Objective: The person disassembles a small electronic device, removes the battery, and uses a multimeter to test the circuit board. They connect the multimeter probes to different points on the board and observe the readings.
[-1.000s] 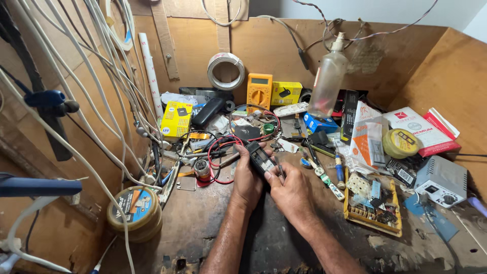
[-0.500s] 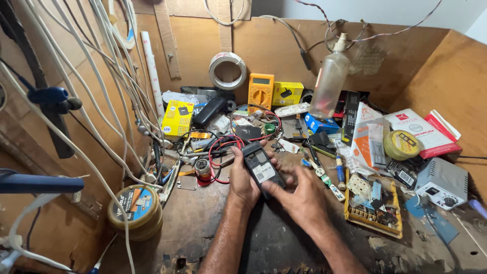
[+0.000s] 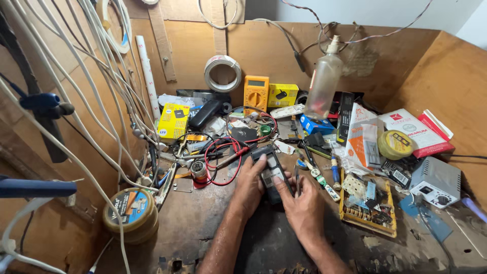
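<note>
Hands, left hand (image 3: pixel 249 185) and right hand (image 3: pixel 304 207), grip flat dark rectangular phone (image 3: pixel 271 171).

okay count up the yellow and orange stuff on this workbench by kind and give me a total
Yellow boxes: 2, one at the left, one by the back wall
Orange multimeter: 1
Yellow parts tray: 1
Round yellow tins: 2, front left and right
Total: 6

The left hand and right hand hold a dark handset, not counted.
</note>
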Demonstrator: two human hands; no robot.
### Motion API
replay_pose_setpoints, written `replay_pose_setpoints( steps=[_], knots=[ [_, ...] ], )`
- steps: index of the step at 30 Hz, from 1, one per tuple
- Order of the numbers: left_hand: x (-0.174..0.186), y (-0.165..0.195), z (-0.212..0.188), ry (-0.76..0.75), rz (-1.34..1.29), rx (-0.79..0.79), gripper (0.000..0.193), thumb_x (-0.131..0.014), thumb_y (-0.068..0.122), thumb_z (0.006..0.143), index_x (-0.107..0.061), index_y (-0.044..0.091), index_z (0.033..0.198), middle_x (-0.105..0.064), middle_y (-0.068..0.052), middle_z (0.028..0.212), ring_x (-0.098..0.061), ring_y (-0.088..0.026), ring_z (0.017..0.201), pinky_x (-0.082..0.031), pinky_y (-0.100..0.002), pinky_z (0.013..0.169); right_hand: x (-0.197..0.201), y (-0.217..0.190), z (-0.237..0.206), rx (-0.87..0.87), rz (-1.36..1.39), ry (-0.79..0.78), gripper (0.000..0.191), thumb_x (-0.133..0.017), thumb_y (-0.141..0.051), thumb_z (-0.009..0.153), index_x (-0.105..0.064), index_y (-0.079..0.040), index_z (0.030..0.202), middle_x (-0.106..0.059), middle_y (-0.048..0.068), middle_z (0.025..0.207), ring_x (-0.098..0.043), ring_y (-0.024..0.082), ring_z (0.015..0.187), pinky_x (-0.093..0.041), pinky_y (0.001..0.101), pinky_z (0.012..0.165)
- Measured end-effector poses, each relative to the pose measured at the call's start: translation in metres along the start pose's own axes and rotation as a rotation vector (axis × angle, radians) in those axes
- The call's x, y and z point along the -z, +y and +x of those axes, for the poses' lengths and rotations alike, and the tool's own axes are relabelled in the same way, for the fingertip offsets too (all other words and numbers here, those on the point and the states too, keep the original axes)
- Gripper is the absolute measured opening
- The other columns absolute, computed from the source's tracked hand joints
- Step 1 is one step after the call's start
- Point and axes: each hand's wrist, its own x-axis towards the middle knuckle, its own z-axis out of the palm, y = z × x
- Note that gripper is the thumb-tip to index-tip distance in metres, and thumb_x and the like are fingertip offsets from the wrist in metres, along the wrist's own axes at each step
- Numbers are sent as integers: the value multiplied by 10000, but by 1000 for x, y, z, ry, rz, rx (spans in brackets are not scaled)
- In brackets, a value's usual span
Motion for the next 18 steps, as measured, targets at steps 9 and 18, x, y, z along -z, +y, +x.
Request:
replay_pose_setpoints(
  steps=[9,18],
  knots=[
    [-24,5,2,362,704,-79,873,-896,363,645,-450,-9,1297,-699,-151,1135,-706,-221,976,-598,-366,827,6,8,-2,72,276,115,458,-609,-472,1046,-696,-31,956,-628,-31,738,-528,16,634,-444,210,556],
    [-22,29,-25,360,1634,-552,775,-890,328,685,-592,154,1380,-635,-148,1013,-651,-355,942,-539,-496,766,9,1,-4,-112,537,-67,359,-553,-334,1043,-676,-1,986,-471,-62,659,-373,17,467,-283,209,379]
  ],
)
